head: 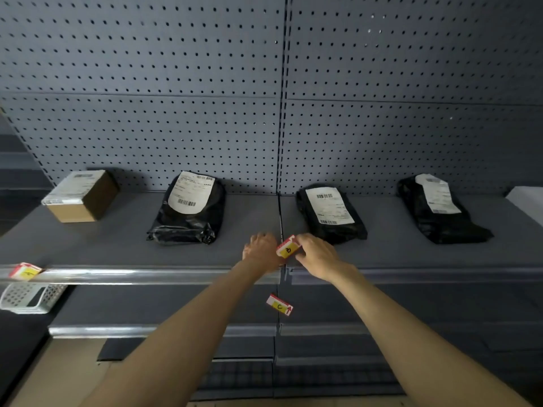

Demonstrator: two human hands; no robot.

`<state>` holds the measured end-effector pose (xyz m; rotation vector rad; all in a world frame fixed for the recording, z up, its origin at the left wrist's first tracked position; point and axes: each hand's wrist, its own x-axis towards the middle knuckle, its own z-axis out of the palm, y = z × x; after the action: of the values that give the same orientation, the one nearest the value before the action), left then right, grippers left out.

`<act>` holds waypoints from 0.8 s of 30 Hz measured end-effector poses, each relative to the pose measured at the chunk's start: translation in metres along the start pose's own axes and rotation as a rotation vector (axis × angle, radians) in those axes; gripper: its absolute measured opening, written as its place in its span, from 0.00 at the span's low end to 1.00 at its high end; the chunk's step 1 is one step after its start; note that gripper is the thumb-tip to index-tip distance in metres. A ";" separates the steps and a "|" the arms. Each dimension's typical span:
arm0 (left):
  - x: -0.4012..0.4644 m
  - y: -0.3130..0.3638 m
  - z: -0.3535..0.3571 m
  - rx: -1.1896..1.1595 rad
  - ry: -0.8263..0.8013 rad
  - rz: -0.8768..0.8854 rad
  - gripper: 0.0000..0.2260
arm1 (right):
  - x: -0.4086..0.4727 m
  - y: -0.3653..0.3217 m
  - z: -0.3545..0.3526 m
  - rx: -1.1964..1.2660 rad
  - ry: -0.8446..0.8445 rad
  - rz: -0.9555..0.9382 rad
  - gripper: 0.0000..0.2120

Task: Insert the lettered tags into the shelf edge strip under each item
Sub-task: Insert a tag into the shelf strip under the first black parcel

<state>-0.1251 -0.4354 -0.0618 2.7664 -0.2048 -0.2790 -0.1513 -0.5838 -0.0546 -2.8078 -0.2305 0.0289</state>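
My right hand (316,254) pinches a red-and-yellow tag marked B (288,247) above the shelf's front edge, near the joint between the two shelf sections. My left hand (261,246) rests beside it on the shelf, fingers curled; whether it touches the tag is unclear. A tag marked A (25,271) sits in the clear edge strip (147,276) at far left. Another tag marked C (279,304) lies on the lower shelf. On the upper shelf stand a cardboard box (80,196) and three black parcels (189,208) (330,212) (439,208).
A grey pegboard wall (264,83) backs the shelf. A white perforated basket (30,298) sits on the lower shelf at left. A white object (529,201) shows at the right edge. Further lower shelves (164,330) step out below.
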 end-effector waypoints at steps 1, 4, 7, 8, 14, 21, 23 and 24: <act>0.000 -0.001 0.001 -0.029 0.004 -0.019 0.23 | 0.001 -0.001 0.001 0.002 -0.008 0.002 0.14; -0.002 -0.008 -0.002 -0.185 0.047 -0.047 0.12 | 0.002 -0.006 0.000 0.010 0.010 -0.012 0.17; -0.012 -0.024 -0.015 -0.337 0.048 0.036 0.08 | 0.003 -0.020 -0.006 0.053 0.075 -0.040 0.23; -0.018 -0.033 -0.022 -0.357 0.049 0.067 0.07 | 0.003 -0.027 -0.008 0.084 0.090 -0.055 0.23; -0.056 -0.110 -0.073 -0.435 0.131 0.103 0.06 | 0.006 -0.099 0.004 0.410 0.080 -0.130 0.04; -0.099 -0.202 -0.091 -0.317 0.239 0.030 0.04 | 0.004 -0.182 0.039 0.562 0.157 -0.145 0.04; -0.109 -0.223 -0.088 -0.227 0.263 0.037 0.04 | 0.004 -0.194 0.047 0.526 0.164 -0.168 0.05; -0.113 -0.231 -0.084 -0.156 0.266 0.049 0.07 | 0.004 -0.199 0.050 0.502 0.166 -0.177 0.05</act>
<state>-0.1916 -0.1732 -0.0481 2.6054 -0.1741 0.0832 -0.1808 -0.3816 -0.0387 -2.2680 -0.3725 -0.1641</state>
